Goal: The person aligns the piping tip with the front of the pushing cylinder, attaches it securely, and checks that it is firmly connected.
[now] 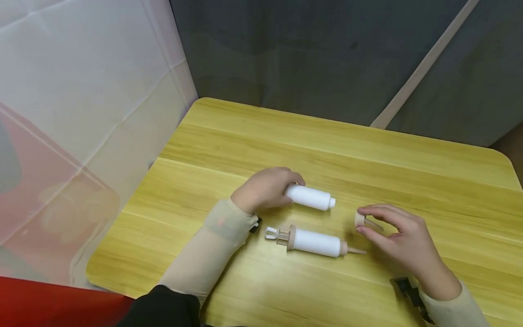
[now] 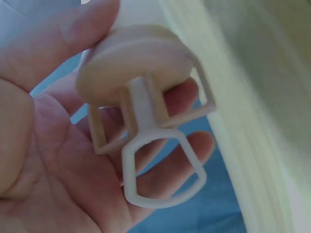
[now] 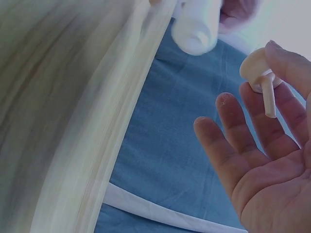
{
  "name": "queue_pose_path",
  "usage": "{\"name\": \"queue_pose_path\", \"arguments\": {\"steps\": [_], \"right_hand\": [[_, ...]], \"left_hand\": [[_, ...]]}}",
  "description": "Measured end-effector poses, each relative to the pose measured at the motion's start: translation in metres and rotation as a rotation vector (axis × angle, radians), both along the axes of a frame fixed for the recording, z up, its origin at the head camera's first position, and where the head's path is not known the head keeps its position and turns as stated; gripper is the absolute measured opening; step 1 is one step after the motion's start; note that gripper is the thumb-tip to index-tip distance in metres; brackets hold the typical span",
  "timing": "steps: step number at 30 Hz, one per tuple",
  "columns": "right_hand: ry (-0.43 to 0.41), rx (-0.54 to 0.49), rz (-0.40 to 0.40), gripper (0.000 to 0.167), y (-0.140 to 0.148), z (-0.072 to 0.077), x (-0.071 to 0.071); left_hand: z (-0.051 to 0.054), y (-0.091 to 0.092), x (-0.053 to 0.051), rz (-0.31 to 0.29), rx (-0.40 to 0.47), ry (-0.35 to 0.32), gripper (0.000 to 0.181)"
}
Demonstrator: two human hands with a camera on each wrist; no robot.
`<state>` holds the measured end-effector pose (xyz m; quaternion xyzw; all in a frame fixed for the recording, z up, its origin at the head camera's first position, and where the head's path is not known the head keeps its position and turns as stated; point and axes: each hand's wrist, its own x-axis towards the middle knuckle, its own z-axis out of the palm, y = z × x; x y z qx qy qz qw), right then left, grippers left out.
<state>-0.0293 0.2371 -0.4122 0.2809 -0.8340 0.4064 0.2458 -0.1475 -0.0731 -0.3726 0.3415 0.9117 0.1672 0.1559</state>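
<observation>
My left hand (image 1: 267, 188) grips the back end of a white syringe (image 1: 309, 198) held above the table, its bare short spout pointing right. In the left wrist view, its beige end cap (image 2: 136, 63) and white looped plunger handle (image 2: 165, 194) show beside my palm. My right hand (image 1: 402, 234) pinches a beige nozzle cap (image 3: 255, 65) between thumb and fingertips, its thin tip turned toward the palm. Cap and spout are apart. A second white syringe (image 1: 316, 242), with a pointed beige nozzle fitted, lies on the table between my hands.
The yellow wood-grain table (image 1: 229, 136) has rounded corners. A dark grey cloth (image 1: 310, 59) hangs behind it, and a pale sheet (image 1: 94, 81) hangs along the left side. Something red (image 1: 49, 302) shows at the lower left.
</observation>
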Motion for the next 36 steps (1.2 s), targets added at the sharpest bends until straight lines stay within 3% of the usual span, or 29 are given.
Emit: {"name": "queue_pose_path", "arguments": {"steps": [7,12,29,36], "right_hand": [[0.005,-0.014,0.000,0.051,-0.002,0.001,0.000],[-0.020,-0.048,0.005,0.051,-0.002,0.002,0.001],[-0.098,-0.141,0.028,0.046,-0.002,0.004,0.004],[-0.122,-0.198,0.078,0.043,-0.002,0.003,0.005]], "left_hand": [[0.018,0.005,0.018,-0.111,0.140,0.061,0.044],[0.027,0.009,0.028,-0.146,0.168,0.085,0.044],[0.023,0.013,0.029,-0.153,0.182,0.095,0.043],[0.023,0.014,0.029,-0.168,0.199,0.097,0.044]]}}
